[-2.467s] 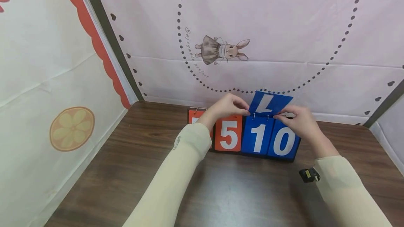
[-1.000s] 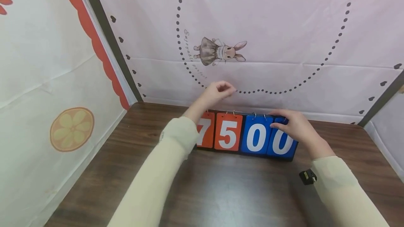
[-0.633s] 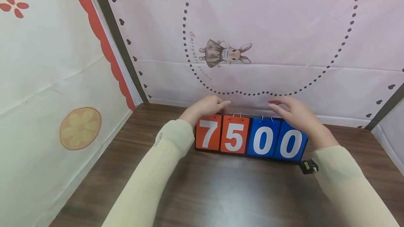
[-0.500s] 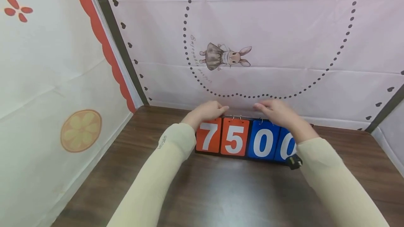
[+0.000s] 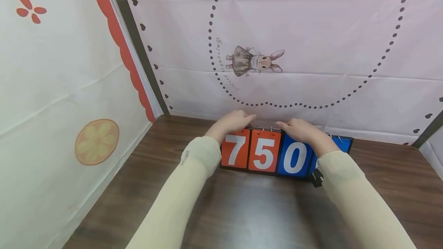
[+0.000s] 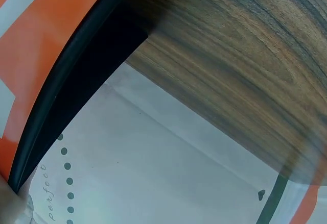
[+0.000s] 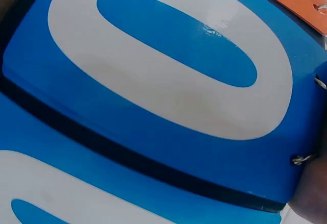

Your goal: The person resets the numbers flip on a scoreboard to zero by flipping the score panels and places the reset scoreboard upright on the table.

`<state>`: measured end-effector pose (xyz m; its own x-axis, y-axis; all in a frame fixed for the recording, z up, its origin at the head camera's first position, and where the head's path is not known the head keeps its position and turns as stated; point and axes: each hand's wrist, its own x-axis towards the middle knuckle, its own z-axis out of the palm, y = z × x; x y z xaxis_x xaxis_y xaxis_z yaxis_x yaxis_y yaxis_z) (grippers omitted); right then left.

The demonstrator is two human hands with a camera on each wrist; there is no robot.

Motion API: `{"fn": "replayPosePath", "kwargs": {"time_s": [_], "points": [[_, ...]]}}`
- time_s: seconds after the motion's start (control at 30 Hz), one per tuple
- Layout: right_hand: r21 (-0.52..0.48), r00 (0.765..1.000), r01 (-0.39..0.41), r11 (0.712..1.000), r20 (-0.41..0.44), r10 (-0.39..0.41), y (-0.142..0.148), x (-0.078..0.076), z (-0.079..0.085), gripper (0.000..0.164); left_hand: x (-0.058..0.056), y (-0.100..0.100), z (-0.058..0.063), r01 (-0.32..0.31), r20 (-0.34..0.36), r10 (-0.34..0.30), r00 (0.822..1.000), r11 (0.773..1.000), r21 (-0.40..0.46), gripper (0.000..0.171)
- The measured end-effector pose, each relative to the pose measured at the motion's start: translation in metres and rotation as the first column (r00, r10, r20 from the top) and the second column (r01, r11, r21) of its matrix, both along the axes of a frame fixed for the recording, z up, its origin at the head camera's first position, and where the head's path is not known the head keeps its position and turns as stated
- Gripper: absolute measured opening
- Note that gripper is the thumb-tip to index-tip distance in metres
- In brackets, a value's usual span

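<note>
A tabletop flip scoreboard (image 5: 264, 133) stands upright at the back of the table. Its orange cards (image 5: 234, 151) read 7 and 5. The left blue card (image 5: 294, 158) reads 0; most of the right blue card is hidden by the right wrist. My left hand (image 5: 231, 122) grips the top edge above the 7, its fingers going behind the board. Over the blue half, my right hand (image 5: 302, 130) holds the same edge, thumb pointing left. In the right wrist view, a blue 0 card (image 7: 168, 112) hangs from metal rings, with part of the hand (image 7: 309, 191) beside it.
The dark wood-grain table (image 5: 252, 210) stretches out in front of the board. Close behind it rises a pale pink cloth wall (image 5: 311, 41) with a printed rabbit, and a white printed cloth (image 5: 62, 126) hangs at the left. A small black device (image 5: 317, 178) sits at the right wrist.
A blue card held up earlier was flipped over, and the blue 10 became 00. Afterwards my left hand lowered to the top edge, while my right hand slid left and down onto it.
</note>
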<state>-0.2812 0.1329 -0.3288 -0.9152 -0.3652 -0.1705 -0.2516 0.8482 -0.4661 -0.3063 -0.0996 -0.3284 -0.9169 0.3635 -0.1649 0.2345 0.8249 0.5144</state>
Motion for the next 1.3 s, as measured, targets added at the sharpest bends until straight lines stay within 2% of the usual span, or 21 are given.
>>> {"fn": "replayPosePath", "kwargs": {"time_s": [0.1,0.33,0.47,0.63,0.73,0.87,1.0,1.13,1.3], "points": [[-0.009,0.999,0.027,1.000,0.025,-0.027,0.0010,0.0005,0.0012,0.060,0.0003,0.0011,0.0017,-0.002,0.016,0.002,1.000,1.000,0.003,0.052],[-0.086,0.996,0.064,0.994,0.073,-0.057,0.0017,0.0016,0.0015,0.068,0.0005,-0.0005,0.0037,-0.027,0.075,0.021,0.997,0.997,0.079,0.056],[-0.114,0.995,0.064,0.991,0.079,-0.055,0.0011,0.0011,0.0009,0.066,-0.0008,-0.0004,0.0017,-0.003,0.051,0.001,0.999,1.000,0.024,0.055],[-0.006,0.999,0.032,0.999,0.034,-0.032,-0.0013,0.0013,0.0013,0.064,0.0008,0.0023,0.0001,0.004,0.025,-0.002,1.000,0.997,-0.075,0.057],[0.024,0.999,0.031,0.999,0.034,-0.032,-0.0020,0.0015,0.0016,0.066,0.0027,0.0030,0.0011,-0.009,0.043,0.012,0.999,0.998,-0.068,0.060],[-0.016,0.997,0.052,0.998,0.064,-0.051,-0.0023,0.0014,0.0015,0.069,0.0039,0.0024,0.0030,0.001,0.078,0.001,0.997,1.000,-0.028,0.064],[-0.054,0.996,0.054,0.997,0.068,-0.050,-0.0015,0.0004,0.0007,0.070,0.0024,0.0011,0.0033,0.035,0.097,-0.037,0.995,0.999,0.015,0.064],[-0.106,0.997,0.044,0.993,0.062,-0.038,0.0000,-0.0007,-0.0001,0.065,0.0009,-0.0001,0.0031,0.047,0.121,-0.053,0.991,0.998,0.053,0.060],[-0.180,0.999,0.038,0.983,0.045,-0.031,0.0034,-0.0038,-0.0017,0.053,-0.0019,-0.0001,0.0029,0.066,0.125,-0.070,0.990,0.997,0.033,0.049]]}}
